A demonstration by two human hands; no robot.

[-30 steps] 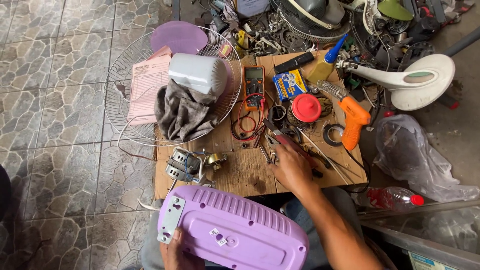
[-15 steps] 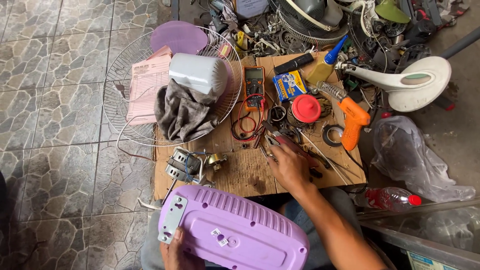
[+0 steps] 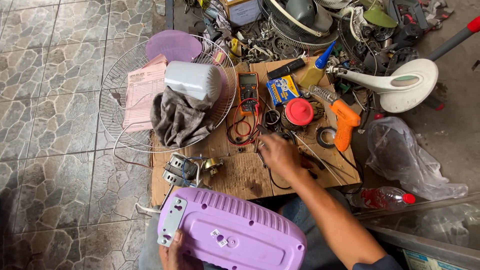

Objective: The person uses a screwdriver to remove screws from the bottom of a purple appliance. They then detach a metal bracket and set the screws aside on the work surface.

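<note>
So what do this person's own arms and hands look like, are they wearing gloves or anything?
No gloves: both hands are bare. The right hand leads into a bare forearm, with a dark blue sleeve edge showing near the upper arm. Of the left hand only the fingers and part of the palm show; no ring, watch or sleeve is visible there.

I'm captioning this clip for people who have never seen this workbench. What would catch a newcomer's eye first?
The big purple plastic housing at the bottom, steadied at its lower edge by the left hand. Above it, the right hand reaches among small tools on the cluttered wooden board. The orange glue gun and red lid stand out at right, and a wire fan guard at upper left.
</note>
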